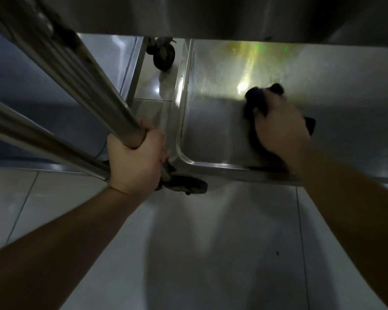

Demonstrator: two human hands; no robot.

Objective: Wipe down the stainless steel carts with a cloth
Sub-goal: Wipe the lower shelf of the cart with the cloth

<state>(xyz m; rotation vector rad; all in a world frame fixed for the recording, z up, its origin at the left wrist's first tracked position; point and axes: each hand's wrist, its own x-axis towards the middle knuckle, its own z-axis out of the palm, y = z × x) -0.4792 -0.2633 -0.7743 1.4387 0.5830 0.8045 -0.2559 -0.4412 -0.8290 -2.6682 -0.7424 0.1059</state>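
Observation:
I look down under a stainless steel cart at its bottom shelf (215,130), a shallow steel tray with a raised rim. My right hand (280,126) presses a dark purple cloth (254,97) onto the shelf near its middle, fingers curled over the cloth. My left hand (136,157) grips the cart's round steel post (81,74) just above the shelf's near left corner. The upper shelf's underside (211,14) spans the top of the view.
A black caster wheel (188,185) sits under the near left corner and another caster (164,55) at the far left corner. A second steel cart (112,59) stands to the left. Pale floor tiles (211,242) lie in front.

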